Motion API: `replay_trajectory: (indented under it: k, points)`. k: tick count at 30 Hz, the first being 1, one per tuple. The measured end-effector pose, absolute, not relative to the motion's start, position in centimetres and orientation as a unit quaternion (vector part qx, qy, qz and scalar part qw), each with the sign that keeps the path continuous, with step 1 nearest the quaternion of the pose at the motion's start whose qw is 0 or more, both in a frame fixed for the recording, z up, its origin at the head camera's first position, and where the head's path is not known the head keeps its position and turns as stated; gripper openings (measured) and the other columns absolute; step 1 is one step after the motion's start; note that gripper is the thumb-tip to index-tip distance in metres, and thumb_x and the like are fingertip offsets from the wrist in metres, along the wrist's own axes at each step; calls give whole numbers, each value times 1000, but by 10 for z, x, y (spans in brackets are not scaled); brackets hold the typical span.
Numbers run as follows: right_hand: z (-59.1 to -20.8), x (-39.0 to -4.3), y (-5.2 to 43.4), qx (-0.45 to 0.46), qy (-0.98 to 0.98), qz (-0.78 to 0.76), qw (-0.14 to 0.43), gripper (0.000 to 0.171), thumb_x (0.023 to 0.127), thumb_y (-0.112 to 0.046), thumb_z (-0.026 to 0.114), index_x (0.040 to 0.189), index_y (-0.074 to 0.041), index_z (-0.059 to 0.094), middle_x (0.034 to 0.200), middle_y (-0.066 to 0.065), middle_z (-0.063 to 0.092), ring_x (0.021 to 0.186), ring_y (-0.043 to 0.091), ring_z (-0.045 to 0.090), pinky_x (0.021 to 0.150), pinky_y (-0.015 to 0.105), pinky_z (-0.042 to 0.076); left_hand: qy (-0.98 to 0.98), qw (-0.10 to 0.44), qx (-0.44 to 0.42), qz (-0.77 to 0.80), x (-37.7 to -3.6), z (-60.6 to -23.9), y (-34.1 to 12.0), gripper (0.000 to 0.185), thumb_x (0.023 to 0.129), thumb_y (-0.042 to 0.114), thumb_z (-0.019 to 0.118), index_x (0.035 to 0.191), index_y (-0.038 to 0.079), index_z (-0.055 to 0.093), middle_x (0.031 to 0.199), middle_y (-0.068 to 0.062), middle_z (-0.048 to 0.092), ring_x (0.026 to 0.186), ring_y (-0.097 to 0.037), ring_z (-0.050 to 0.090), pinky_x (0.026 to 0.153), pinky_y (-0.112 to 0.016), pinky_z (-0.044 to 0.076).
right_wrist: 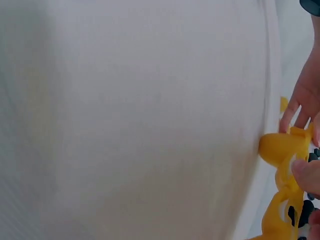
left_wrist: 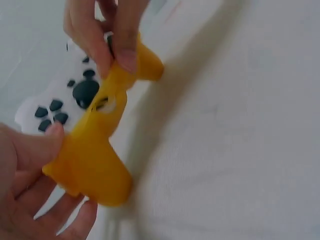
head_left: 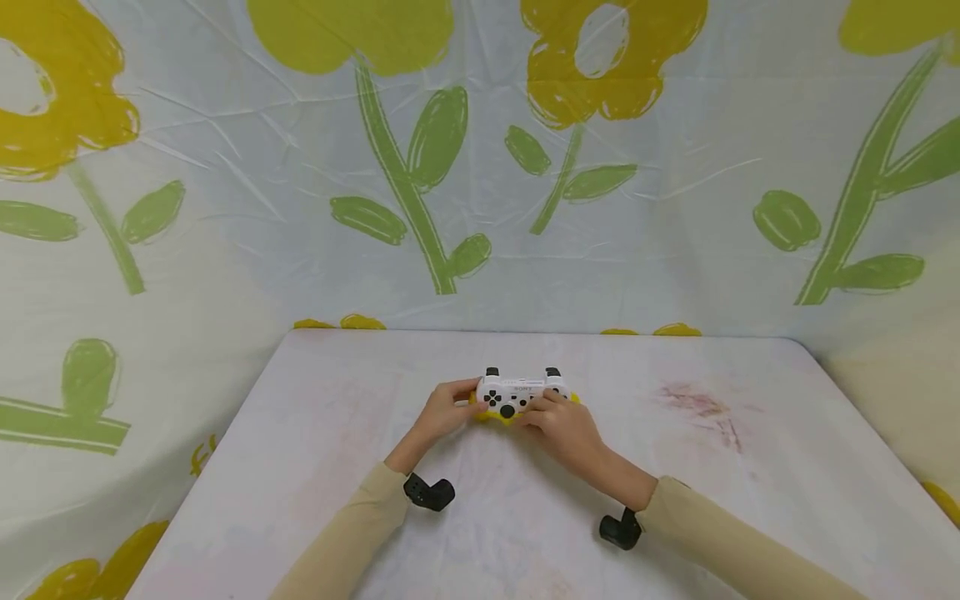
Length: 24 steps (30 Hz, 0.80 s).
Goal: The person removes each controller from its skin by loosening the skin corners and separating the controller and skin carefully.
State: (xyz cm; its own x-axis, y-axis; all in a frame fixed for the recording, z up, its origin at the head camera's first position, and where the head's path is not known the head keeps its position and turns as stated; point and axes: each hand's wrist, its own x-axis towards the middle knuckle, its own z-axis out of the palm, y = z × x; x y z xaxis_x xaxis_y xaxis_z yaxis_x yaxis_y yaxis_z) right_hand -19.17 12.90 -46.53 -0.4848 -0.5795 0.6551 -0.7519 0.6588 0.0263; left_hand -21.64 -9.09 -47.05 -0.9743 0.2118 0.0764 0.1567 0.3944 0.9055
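Observation:
A white game controller (head_left: 522,387) with black buttons and sticks is held up over the middle of the table. Around its lower side and grips sits a yellow soft cover (left_wrist: 97,170); the white face with its buttons shows above the cover's edge. My left hand (head_left: 441,413) grips the controller's left end, thumb on the front and fingers behind the cover. With thumb and finger, my right hand (head_left: 567,429) pinches the cover's edge near the right stick, as the left wrist view shows. The controller's right grip is partly hidden by that hand.
Below lies a table (head_left: 300,517) under a pale cloth with a reddish stain (head_left: 693,402) on the right. A flower-print curtain (head_left: 675,250) stands behind it and at both sides. Each wrist wears a black camera (head_left: 431,493).

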Motion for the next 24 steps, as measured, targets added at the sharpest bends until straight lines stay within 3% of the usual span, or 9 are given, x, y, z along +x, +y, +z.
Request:
replay_trajectory:
  k: [5, 10, 13, 18, 21, 24]
  points:
    - [-461, -194, 144, 325, -872, 234, 281, 11, 71, -19, 84, 76, -16, 75, 72, -7, 66, 63, 7, 54, 54, 21, 46, 841, 3, 37, 541, -214, -469, -85, 53, 82, 12, 75, 129, -1, 58, 127, -19, 62, 111, -34, 63, 86, -38, 55]
    - [-449, -199, 168, 201, -908, 289, 228, 16, 83, -24, 75, 82, -11, 67, 61, -5, 53, 52, 6, 41, 48, 20, 35, 852, 29, -33, 521, -212, -467, -82, 63, 83, 20, 75, 133, -9, 50, 125, -23, 62, 113, -34, 62, 90, -38, 53]
    - [-445, -204, 179, 145, -929, 296, 166, 26, 87, -29, 70, 95, -5, 65, 68, 4, 57, 57, 13, 49, 52, 23, 40, 857, 46, -52, 510, -212, -464, -81, 62, 85, 23, 73, 132, -10, 50, 122, -24, 63, 114, -33, 61, 93, -39, 51]
    - [-443, -210, 190, 82, -921, 379, -18, 52, 97, -40, 53, 123, 6, 59, 105, 22, 68, 83, 27, 69, 68, 32, 57, 851, 58, -59, 518, -214, -465, -83, 53, 85, 25, 73, 124, -8, 59, 117, -19, 65, 102, -24, 62, 85, -31, 53]
    - [-444, -212, 192, 57, -901, 418, -103, 59, 99, -43, 49, 124, 10, 57, 111, 25, 67, 90, 27, 70, 75, 34, 58, 837, 70, -57, 539, -215, -468, -85, 51, 85, 25, 74, 124, -5, 60, 113, -18, 67, 91, -18, 61, 76, -26, 53]
    - [-444, -214, 194, 40, -883, 444, -144, 60, 97, -42, 53, 122, 12, 58, 110, 24, 68, 92, 25, 69, 78, 33, 57, 816, 95, -66, 566, -215, -471, -86, 52, 86, 28, 72, 128, -1, 59, 114, -17, 67, 87, -15, 62, 78, -26, 53]
